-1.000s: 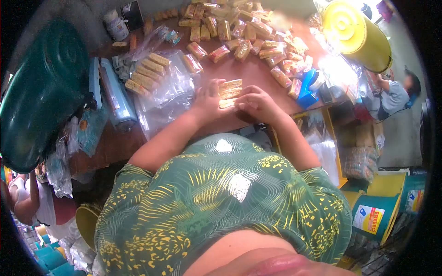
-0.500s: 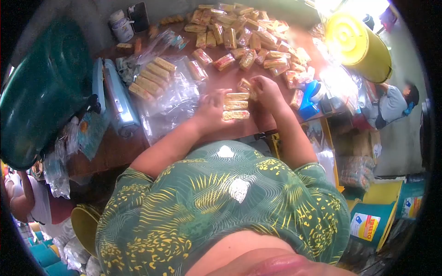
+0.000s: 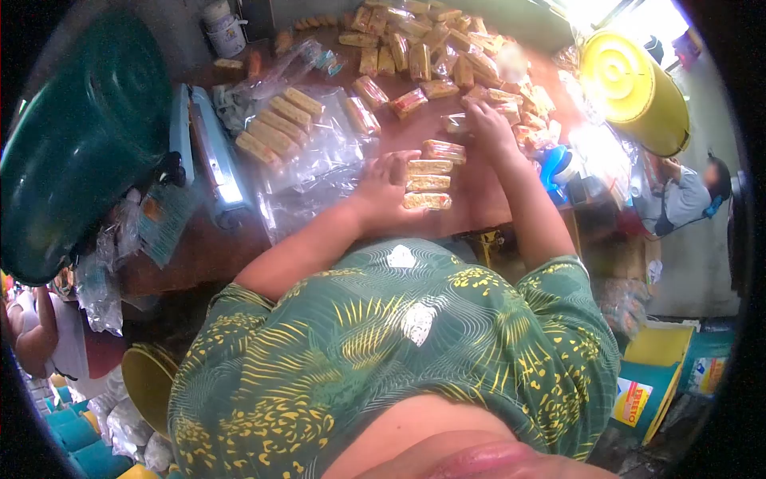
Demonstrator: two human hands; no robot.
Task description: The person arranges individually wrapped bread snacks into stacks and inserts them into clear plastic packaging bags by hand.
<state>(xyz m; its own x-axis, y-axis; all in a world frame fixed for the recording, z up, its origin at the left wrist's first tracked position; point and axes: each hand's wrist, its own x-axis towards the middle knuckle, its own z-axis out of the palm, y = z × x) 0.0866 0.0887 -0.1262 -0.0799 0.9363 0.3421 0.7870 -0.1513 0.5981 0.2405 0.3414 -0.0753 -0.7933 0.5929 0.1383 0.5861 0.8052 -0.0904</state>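
Observation:
Several yellowish bars in clear wrap lie stacked in a short row [image 3: 428, 184] near the table's front edge. My left hand [image 3: 381, 190] is closed round their left ends, fingers at the far side and thumb at the near side. The farthest one [image 3: 444, 152] has red marks and sits slightly askew. Beyond the row, my right hand [image 3: 493, 128] has its fingers bent against a single wrapped pack [image 3: 455, 123], close to the big heap of packs [image 3: 435, 40]. Its thumb is hard to make out.
Clear plastic bags [image 3: 307, 172] lie at left with several bars [image 3: 279, 124] on them. Beside them stands a blue-grey device [image 3: 217, 156]. A blue tape dispenser [image 3: 553, 169] and yellow bucket [image 3: 630, 92] are at right. A person [image 3: 686, 191] sits far right, another [image 3: 48, 331] far left.
My right hand has moved away from the row toward the heap. The pack it held half a second ago now lies at the row's far side, and another pack is at its fingers.

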